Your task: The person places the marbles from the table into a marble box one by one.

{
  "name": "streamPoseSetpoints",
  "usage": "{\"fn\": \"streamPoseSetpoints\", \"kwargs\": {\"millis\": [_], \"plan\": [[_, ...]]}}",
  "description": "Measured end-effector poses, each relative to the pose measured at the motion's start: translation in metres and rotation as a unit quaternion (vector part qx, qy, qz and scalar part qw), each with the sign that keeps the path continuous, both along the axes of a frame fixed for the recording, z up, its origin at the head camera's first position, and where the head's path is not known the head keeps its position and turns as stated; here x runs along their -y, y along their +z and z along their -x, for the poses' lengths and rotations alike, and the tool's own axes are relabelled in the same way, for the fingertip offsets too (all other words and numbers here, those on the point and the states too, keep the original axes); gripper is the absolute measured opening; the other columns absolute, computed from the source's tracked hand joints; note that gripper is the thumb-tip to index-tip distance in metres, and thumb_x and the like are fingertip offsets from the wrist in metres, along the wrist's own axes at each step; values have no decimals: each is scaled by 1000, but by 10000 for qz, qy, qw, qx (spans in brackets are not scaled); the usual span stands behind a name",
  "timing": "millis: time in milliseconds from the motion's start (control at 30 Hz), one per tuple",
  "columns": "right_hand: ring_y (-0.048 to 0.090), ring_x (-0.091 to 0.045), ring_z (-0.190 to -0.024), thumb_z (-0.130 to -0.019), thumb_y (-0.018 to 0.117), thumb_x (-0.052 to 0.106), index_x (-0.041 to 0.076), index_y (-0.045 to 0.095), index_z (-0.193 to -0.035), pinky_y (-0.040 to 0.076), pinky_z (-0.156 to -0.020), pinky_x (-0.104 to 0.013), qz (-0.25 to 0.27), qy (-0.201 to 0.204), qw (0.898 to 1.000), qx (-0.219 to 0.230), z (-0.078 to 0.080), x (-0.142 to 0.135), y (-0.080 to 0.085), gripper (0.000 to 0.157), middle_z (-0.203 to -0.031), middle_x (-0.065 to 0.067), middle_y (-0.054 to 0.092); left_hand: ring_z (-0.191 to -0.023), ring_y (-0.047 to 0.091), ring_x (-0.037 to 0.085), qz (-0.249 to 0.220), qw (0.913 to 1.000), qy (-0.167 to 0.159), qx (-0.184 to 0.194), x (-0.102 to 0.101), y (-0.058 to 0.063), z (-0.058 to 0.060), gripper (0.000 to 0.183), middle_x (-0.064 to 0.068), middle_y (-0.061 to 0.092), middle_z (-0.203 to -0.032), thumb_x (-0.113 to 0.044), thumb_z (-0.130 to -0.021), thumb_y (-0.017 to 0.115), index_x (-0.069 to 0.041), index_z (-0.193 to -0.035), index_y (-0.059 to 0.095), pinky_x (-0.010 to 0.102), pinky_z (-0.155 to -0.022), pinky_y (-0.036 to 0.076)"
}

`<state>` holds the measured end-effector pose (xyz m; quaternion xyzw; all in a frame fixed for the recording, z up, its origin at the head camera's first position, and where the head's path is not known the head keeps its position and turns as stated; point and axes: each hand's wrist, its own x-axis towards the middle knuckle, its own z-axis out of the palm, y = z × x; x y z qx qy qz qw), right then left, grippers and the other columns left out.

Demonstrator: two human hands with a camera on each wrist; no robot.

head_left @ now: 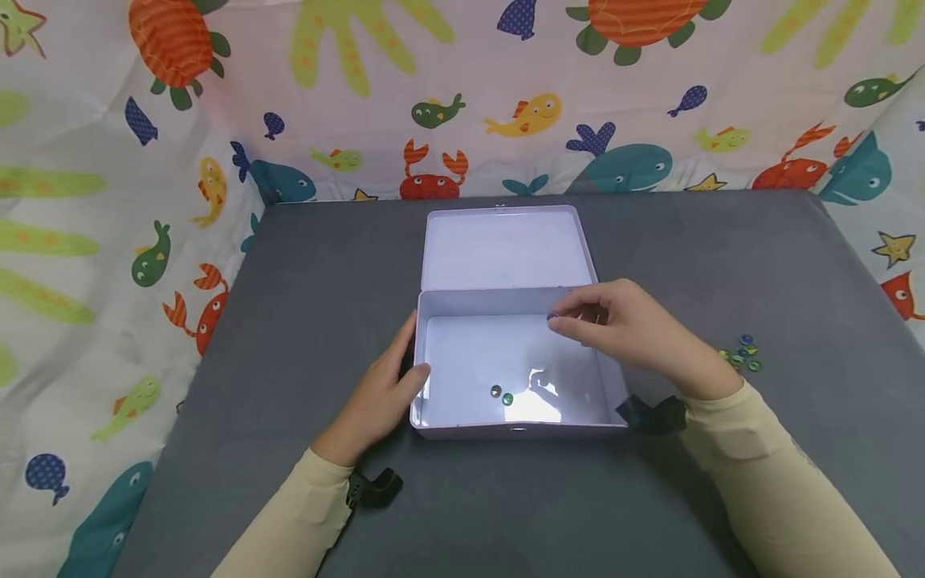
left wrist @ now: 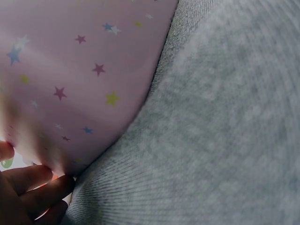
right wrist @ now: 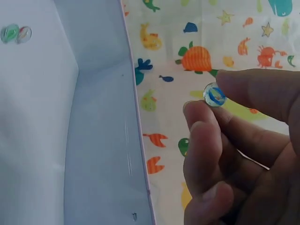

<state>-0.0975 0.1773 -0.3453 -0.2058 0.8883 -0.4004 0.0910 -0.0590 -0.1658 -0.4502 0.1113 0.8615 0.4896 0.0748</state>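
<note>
A pale lilac metal box stands with its lid laid back. Its outside carries small coloured stars in the left wrist view. My left hand holds the left wall, thumb over the rim and fingers along the outside. Above the box's right part, my right hand pinches a clear marble with a blue swirl between thumb and fingertips. On the box floor lie a green marble and a greyish marble, close together. The left wrist view shows only some left fingers.
Several green, yellow and blue marbles lie in a loose group on the dark grey table, right of the box. A cloth printed with sea animals hangs along the back and sides.
</note>
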Motion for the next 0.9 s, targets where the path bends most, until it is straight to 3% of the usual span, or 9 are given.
{"fn": "streamPoseSetpoints", "kwargs": {"millis": [333,567,900], "plan": [[58,-21,-79,-95,79,18,11,82,-107,48,-62,-29,-379,261,9987,-214,19,8,0,14,-88,1,73,-159,22,22,-87,10000,-14,-6,0,-1,0,76,-8,18,-174,-30,-104,49,-37,-170,11,60,-125,22],[55,-22,-70,-94,79,18,14,82,-103,46,-60,-30,-640,599,9961,18,33,21,-8,11,-84,3,71,-159,23,24,-68,10000,-5,-59,-1,-4,0,76,-7,19,-174,-29,-104,49,-36,-170,11,62,-124,23],[58,-14,-70,-94,78,19,14,80,-95,49,-63,-34,-1652,1127,9798,-45,45,41,-19,5,-78,6,69,-158,26,22,81,9999,34,-81,0,1,0,76,-6,22,-173,-32,-104,49,-33,-170,13,59,-124,26]]}}
